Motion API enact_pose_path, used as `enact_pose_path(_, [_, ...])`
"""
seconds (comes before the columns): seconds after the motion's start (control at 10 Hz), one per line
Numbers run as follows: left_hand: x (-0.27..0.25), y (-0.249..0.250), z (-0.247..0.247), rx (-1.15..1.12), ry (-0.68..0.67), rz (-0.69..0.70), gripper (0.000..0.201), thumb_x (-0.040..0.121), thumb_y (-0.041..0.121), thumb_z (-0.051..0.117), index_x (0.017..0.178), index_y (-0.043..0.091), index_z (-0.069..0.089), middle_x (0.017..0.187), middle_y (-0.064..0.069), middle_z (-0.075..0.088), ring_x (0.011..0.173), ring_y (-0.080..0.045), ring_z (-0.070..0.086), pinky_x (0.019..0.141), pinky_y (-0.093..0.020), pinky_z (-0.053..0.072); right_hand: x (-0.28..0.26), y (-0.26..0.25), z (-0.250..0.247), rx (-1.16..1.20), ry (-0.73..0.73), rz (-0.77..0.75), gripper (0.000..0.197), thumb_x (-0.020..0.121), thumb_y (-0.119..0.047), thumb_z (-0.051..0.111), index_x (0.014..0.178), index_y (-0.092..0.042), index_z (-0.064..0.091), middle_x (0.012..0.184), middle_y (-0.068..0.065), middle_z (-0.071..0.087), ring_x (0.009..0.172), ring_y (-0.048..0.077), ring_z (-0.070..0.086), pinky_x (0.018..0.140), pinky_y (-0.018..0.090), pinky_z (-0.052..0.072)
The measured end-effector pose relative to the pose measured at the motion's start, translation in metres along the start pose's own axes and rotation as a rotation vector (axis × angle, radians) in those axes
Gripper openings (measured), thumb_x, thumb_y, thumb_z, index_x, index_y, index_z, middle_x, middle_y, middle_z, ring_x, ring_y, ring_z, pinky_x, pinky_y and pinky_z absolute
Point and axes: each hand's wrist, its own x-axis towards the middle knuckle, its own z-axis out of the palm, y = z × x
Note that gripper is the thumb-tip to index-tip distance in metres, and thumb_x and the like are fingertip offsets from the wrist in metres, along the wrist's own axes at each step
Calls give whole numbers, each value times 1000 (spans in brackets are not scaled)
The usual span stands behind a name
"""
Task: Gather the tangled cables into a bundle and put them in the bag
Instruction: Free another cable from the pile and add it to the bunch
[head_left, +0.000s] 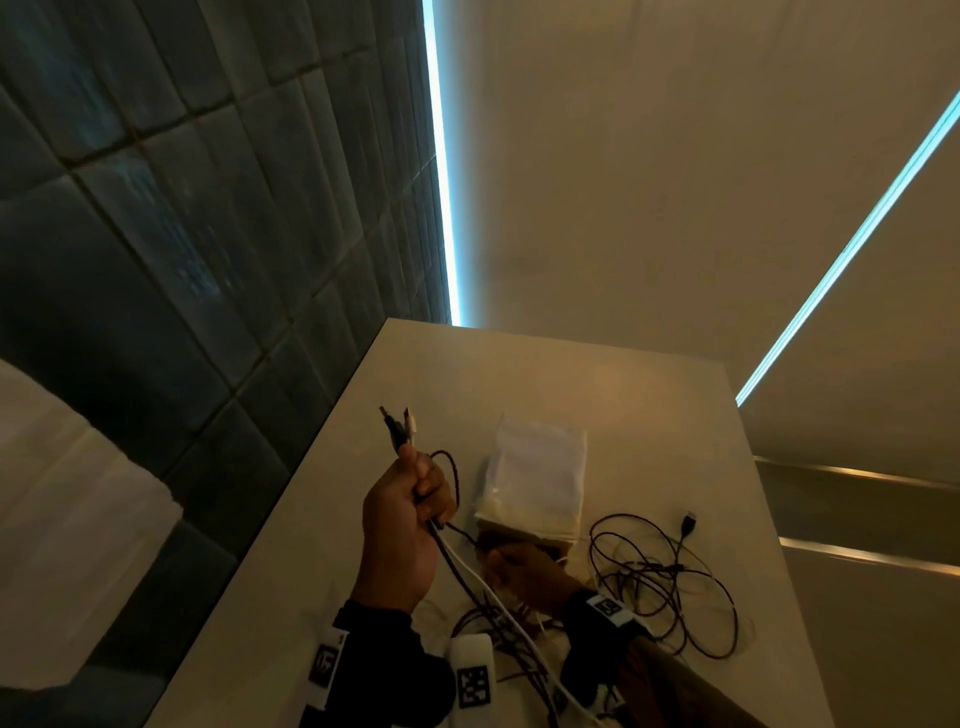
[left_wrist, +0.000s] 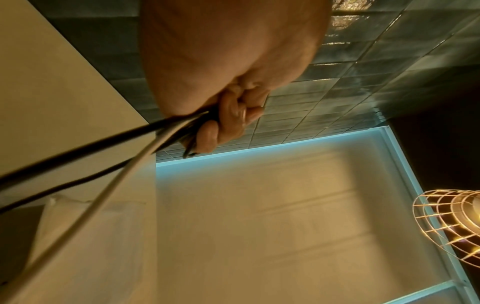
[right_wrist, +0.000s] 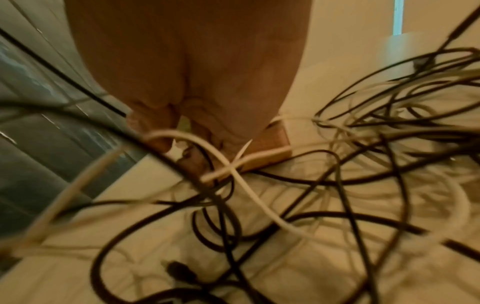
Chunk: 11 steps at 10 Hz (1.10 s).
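The left hand (head_left: 410, 512) grips the cables' (head_left: 670, 577) plug ends raised beside the bag (head_left: 537, 475), whose mouth faces the nearer right hand (head_left: 524, 574), its fingers curled among loose strands, grasp unclear.

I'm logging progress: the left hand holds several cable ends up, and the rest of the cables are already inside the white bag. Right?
Not quite. The left hand does grip cable ends raised, but in the head view the remaining cables lie loose on the table beside the white bag, not inside it.
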Motion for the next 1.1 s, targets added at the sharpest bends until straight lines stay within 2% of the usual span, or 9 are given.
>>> enact_pose_path(0.1, [1, 6, -4, -11, 10, -11, 40, 103, 28, 31, 66, 16, 38, 55, 7, 32, 41, -6, 24, 42, -21, 28, -2, 3, 0, 110, -9, 142, 30, 94, -15, 48, 71, -34, 54, 61, -15, 52, 55, -1, 48, 57, 12, 40])
enact_pose_path(0.2, [-2, 8, -7, 3, 17, -5, 40, 104, 28, 31, 67, 15, 38, 54, 7, 32, 40, -6, 24, 41, -21, 25, -3, -3, 6, 299, 44, 219, 26, 99, -17, 39, 82, -29, 54, 60, -15, 58, 52, -4, 53, 52, 8, 40])
enact_pose_path(0.3, [-11, 3, -6, 46, 19, -4, 40, 104, 28, 30, 67, 14, 37, 54, 7, 32, 39, -6, 23, 41, -21, 24, 7, 7, 3, -14, 33, 127, 28, 94, -21, 47, 75, -39, 57, 71, -16, 53, 64, -4, 49, 64, 13, 38])
enact_pose_path(0.4, [-15, 5, -8, 151, 53, 19, 39, 104, 28, 32, 68, 14, 39, 55, 6, 34, 41, -7, 23, 42, -21, 22, 7, -10, -5, 49, 81, 66, 22, 91, -18, 57, 75, -9, 71, 62, 1, 58, 47, 5, 53, 51, 20, 41])
enact_pose_path(0.5, [-14, 9, -11, 316, 120, 24, 38, 103, 28, 35, 68, 14, 41, 58, 2, 38, 43, -9, 25, 43, -23, 20, -10, -41, -8, 129, 139, -65, 31, 88, -35, 60, 69, -12, 69, 69, 13, 62, 61, 23, 58, 61, 38, 48])
enact_pose_path(0.6, [-13, 4, -10, 490, 190, -3, 39, 104, 26, 35, 68, 12, 43, 62, -6, 51, 49, -14, 36, 45, -24, 25, -37, -77, -15, 183, 144, -171, 31, 96, -22, 55, 72, -3, 63, 51, -3, 51, 48, 11, 53, 51, 24, 50])
enact_pose_path(0.7, [-12, -6, -10, 551, 208, -63, 36, 104, 26, 35, 74, 9, 47, 74, -11, 68, 56, -18, 45, 48, -27, 28, -57, -104, -17, 156, 147, -345, 30, 97, -20, 53, 75, -3, 65, 49, -9, 41, 44, 7, 37, 47, 17, 33])
enact_pose_path(0.9, [-17, 0, 14, 206, 76, -74, 38, 103, 31, 36, 77, 8, 51, 80, -14, 68, 67, -24, 55, 59, -33, 37, -86, -126, -14, 182, 42, -520, 36, 94, -26, 57, 77, 4, 63, 66, 15, 46, 59, 24, 35, 57, 31, 30])
enact_pose_path(1.1, [-27, 23, 39, 37, -147, 57, 37, 100, 35, 34, 72, 13, 41, 67, -4, 49, 64, -20, 52, 67, -32, 48, -102, -138, -17, 247, -107, -575, 30, 96, -22, 49, 76, -4, 63, 52, 7, 33, 46, 13, 27, 47, 30, 18])
